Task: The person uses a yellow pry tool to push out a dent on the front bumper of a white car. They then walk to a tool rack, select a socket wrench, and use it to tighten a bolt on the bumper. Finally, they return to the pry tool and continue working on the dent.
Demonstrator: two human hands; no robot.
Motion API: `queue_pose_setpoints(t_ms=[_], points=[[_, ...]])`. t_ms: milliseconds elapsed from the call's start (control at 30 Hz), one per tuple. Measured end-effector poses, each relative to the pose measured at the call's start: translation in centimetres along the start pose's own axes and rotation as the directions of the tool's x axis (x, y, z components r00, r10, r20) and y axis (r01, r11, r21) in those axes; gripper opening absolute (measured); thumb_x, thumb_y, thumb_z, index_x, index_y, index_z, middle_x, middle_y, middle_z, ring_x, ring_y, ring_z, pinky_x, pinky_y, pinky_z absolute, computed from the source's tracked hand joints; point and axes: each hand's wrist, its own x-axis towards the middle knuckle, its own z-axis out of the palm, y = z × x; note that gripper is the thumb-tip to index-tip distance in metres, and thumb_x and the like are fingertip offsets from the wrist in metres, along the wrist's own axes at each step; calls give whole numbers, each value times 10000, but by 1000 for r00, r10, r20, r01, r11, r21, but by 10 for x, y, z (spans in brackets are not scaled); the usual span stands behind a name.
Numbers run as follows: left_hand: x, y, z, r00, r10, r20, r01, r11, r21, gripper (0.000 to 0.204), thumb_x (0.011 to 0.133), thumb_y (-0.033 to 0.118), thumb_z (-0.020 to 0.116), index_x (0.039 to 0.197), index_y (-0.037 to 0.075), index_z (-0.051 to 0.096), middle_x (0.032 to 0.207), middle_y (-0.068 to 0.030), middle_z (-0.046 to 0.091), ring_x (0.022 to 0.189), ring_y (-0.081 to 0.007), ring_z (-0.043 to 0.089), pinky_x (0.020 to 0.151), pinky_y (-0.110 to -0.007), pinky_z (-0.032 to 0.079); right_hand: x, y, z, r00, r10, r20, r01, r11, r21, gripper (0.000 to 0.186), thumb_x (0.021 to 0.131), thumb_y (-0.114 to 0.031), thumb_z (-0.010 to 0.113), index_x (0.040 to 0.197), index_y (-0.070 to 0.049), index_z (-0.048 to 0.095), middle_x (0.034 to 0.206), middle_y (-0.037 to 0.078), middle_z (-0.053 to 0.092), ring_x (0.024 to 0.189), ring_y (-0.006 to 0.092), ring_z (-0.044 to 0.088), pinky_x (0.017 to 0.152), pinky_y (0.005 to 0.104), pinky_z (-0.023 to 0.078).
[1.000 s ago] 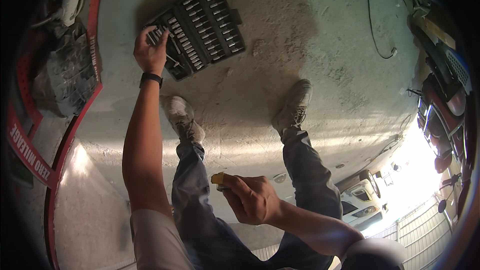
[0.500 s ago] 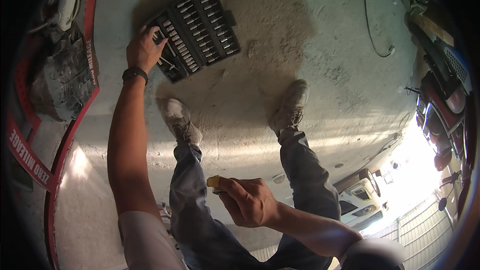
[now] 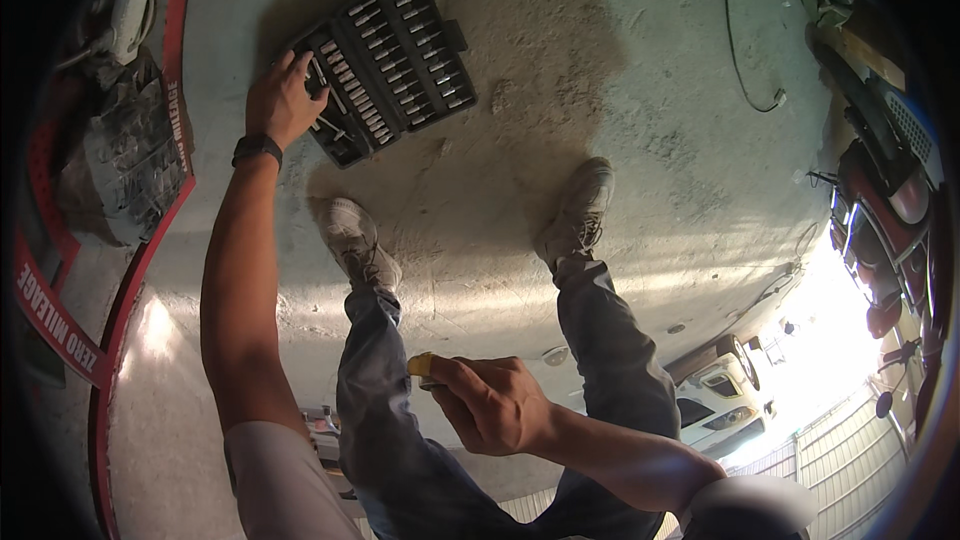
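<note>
On the floor lies an opened black socket set case [image 3: 383, 130] with rows of silver sockets [image 3: 407, 70] and a few long metal tools [image 3: 330, 87] in its left section. My left hand [image 3: 285, 98] reaches over that left edge, thumb and fingers apart around the tools. Nothing shows as lifted in it; the fingertips are partly hidden against the case. Nearer to me, above my legs, my right hand [image 3: 500, 402] is closed on a small yellow object [image 3: 421, 365]. Only its yellow end shows past the thumb and forefinger, so its kind is unclear.
A red-framed stand [image 3: 178, 35] with dark plastic-wrapped stuff runs along the left. My shoes [image 3: 362, 245] are planted on the dusty concrete floor [image 3: 540, 40]. A thin cable [image 3: 735, 60] lies at the far right, beside a parked motorcycle [image 3: 890, 190]. A white vehicle [image 3: 722, 395] stands behind.
My left hand has drawn slightly left and its fingers have loosened over the tools. The right hand keeps its hold on the yellow object, almost unmoved.
</note>
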Motion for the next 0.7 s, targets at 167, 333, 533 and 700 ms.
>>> queue_pose_setpoints(t_ms=[167, 333, 533, 700], points=[[-2, -1, -3, 1000, -2, 31, 2, 1000, 6, 569, 865, 326, 763, 1351, 80, 601, 1375, -150, 606, 1171, -342, 640, 963, -429, 553, 0, 2, 3, 1000, -3, -4, 3, 1000, 5, 531, 847, 101, 688, 1338, 99, 489, 916, 193, 734, 671, 290, 730, 532, 375, 594], [1, -4, -1, 1000, 12, 28, -11, 1000, -13, 552, 846, 322, 777, 1323, 96, 614, 1367, -147, 614, 1135, -344, 655, 933, -434, 561, 0, 2, 4, 1000, -14, -11, 14, 1000, -9, 524, 845, 99, 692, 1330, 101, 495, 917, 193, 734, 664, 290, 728, 528, 373, 592], [7, -2, -7, 994, -45, -96, 49, 998, 37, 522, 826, 363, 788, 1272, 130, 648, 1323, -127, 648, 1046, -344, 689, 862, -424, 587, 2, 0, 3, 1000, -6, 9, 6, 1000, -6, 512, 847, 101, 688, 1323, 101, 499, 926, 194, 735, 674, 291, 733, 533, 374, 596], [7, -1, -11, 992, -115, -51, 117, 992, 37, 508, 843, 378, 776, 1280, 146, 660, 1302, -127, 658, 1046, -338, 691, 862, -419, 587, 1, 0, 4, 1000, -16, -15, 16, 1000, -10, 507, 853, 102, 686, 1324, 100, 498, 928, 192, 738, 679, 293, 736, 540, 378, 600]])
